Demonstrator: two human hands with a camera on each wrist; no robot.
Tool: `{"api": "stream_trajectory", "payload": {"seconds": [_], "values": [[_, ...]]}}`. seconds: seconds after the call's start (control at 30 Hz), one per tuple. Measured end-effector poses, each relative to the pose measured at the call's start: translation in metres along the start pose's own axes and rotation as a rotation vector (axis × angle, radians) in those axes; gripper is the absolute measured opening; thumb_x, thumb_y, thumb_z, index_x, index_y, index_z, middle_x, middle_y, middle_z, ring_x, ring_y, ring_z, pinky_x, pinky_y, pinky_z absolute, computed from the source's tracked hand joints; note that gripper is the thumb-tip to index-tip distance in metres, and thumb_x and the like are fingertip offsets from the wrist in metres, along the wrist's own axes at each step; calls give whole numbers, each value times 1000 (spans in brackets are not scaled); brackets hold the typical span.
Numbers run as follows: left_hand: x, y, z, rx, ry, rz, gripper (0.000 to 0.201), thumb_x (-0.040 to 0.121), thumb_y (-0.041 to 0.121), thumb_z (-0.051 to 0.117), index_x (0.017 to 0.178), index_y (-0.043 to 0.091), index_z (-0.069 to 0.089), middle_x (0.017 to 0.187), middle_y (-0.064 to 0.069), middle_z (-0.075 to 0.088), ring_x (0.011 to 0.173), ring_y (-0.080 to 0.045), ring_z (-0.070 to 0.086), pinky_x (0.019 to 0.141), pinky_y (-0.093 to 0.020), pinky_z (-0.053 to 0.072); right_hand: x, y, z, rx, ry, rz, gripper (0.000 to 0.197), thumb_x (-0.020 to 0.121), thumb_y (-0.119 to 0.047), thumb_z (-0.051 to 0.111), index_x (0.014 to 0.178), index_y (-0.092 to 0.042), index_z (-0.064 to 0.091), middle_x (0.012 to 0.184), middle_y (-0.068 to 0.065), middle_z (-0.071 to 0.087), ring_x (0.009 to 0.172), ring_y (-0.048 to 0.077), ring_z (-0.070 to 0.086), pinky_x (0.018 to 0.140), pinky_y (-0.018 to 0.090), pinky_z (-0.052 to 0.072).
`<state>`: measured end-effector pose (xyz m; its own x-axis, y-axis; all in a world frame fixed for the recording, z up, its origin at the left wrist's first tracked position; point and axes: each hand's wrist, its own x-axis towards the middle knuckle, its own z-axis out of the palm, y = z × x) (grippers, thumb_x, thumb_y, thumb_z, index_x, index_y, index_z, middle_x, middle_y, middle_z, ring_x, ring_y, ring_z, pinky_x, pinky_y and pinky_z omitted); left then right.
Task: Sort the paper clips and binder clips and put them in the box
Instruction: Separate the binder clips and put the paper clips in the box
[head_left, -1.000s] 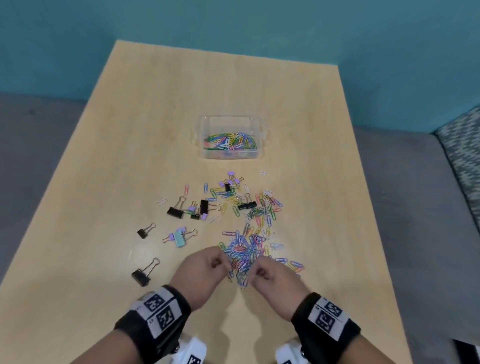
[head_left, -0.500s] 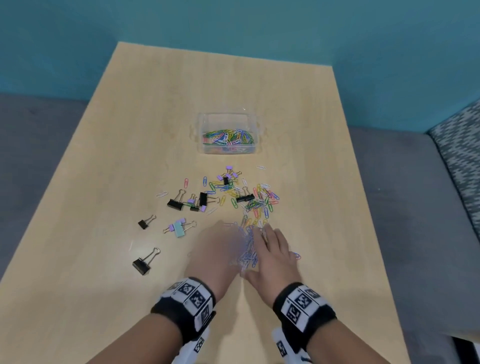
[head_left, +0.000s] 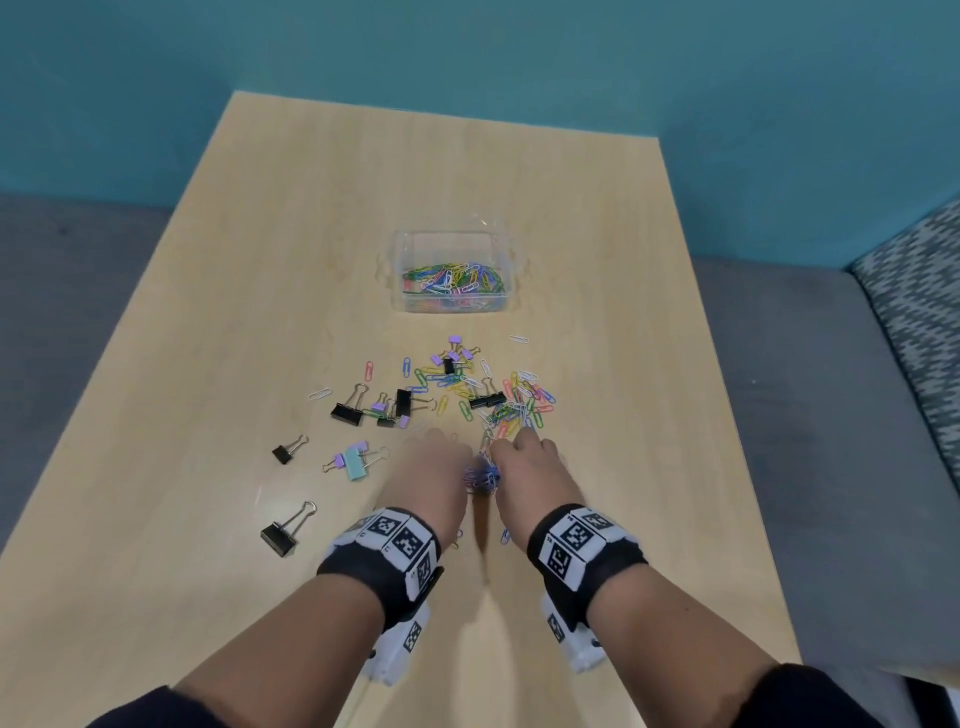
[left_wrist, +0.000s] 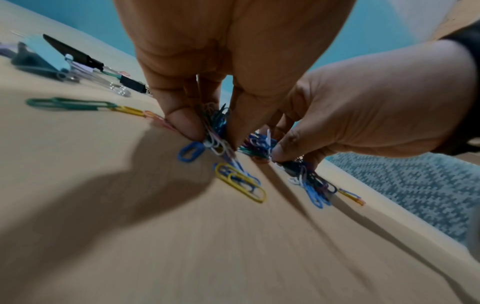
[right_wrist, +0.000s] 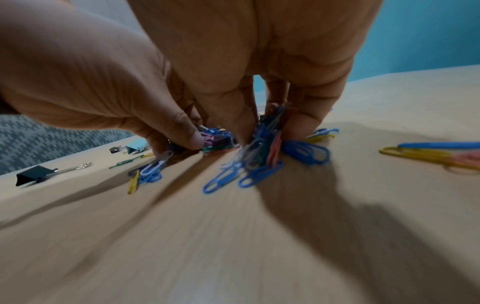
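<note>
Side by side on the wooden table (head_left: 208, 364), my left hand (head_left: 434, 475) and right hand (head_left: 530, 475) each pinch a bunch of coloured paper clips (head_left: 482, 477) between thumb and fingers. The left wrist view shows my left hand (left_wrist: 213, 131) gripping its bunch of clips (left_wrist: 215, 127); the right wrist view shows my right hand (right_wrist: 265, 131) gripping another bunch (right_wrist: 262, 142). More loose paper clips (head_left: 514, 400) lie just beyond the hands. The clear plastic box (head_left: 451, 244) with paper clips inside sits farther back. Black, purple and mint binder clips (head_left: 348, 413) are scattered to the left.
A large black binder clip (head_left: 280, 535) and a small one (head_left: 284, 452) lie near the table's left side. A mint binder clip (head_left: 356, 462) sits left of my left hand. A grey floor surrounds the table, and patterned fabric (head_left: 919, 312) lies to the right.
Both hands moved forward over the near pile, spread flat on it, then closed, gathering the clips into pinched bunches. The heap near the table's front is now mostly inside my hands.
</note>
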<state>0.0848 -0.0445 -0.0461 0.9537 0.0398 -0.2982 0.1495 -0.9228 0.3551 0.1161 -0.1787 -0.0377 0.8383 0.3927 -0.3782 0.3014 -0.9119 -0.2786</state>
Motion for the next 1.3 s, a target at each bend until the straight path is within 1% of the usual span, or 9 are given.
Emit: {"api": "stream_trajectory", "payload": {"seconds": [0.23,0.3,0.43,0.57,0.7,0.9,1.1,1.2,1.3], "values": [[5,-1,-9,-75,13,4,16,82,7,52,91,16,62,92,-3,51,83,-24,51,62,-31,32,4,1,-18,70,-61,3,32,79,6,43,86,-23,33,91,2,35,79,24,37,61,32,29],[6,-2,-13,-132,19,-16,9,82,8,54,84,14,61,87,-2,50,78,-23,52,61,-33,38,5,3,-22,111,-72,3,26,80,4,45,84,-20,36,90,2,38,76,26,41,57,33,32],[5,-5,-27,-305,-5,-78,11,79,14,59,74,24,61,83,5,53,73,-15,55,65,-31,46,8,11,-32,221,-79,15,16,78,0,48,82,-15,50,91,5,50,78,27,51,67,38,43],[7,-12,-42,-605,-96,-194,14,72,11,65,66,23,63,67,5,63,61,-15,60,62,-34,51,15,19,-46,399,-66,30,15,72,-2,52,75,-16,54,81,1,58,75,22,55,68,38,48],[14,-14,-60,-953,-133,-288,14,74,-1,68,67,11,65,57,-6,61,50,-20,56,47,-28,45,28,22,-62,655,-91,99,18,72,-1,55,70,-19,56,65,-5,55,54,15,53,55,37,53],[56,-16,-103,-1336,-104,-371,13,76,-11,68,77,1,63,61,-11,56,48,-21,55,53,-28,50,72,18,-109,998,-44,126,21,77,11,62,70,-9,59,66,11,55,53,17,53,54,30,53],[133,-22,-146,-1313,80,-360,18,79,-11,65,74,5,60,71,-12,57,56,-20,56,56,-26,58,150,7,-143,1036,71,168,25,77,13,62,68,-9,56,71,10,55,58,18,54,53,29,52],[169,-22,-155,-1240,154,-360,19,79,-8,66,70,7,60,69,-10,58,55,-19,57,57,-28,59,185,-1,-153,957,114,206,25,77,10,62,66,-11,56,68,5,57,61,19,57,63,41,60],[193,-17,-158,-1145,194,-346,15,78,-2,70,70,8,62,67,-9,60,55,-22,60,71,-40,60,208,-12,-163,880,148,245,22,78,6,61,68,-13,57,68,4,60,54,19,61,70,49,60]]}}
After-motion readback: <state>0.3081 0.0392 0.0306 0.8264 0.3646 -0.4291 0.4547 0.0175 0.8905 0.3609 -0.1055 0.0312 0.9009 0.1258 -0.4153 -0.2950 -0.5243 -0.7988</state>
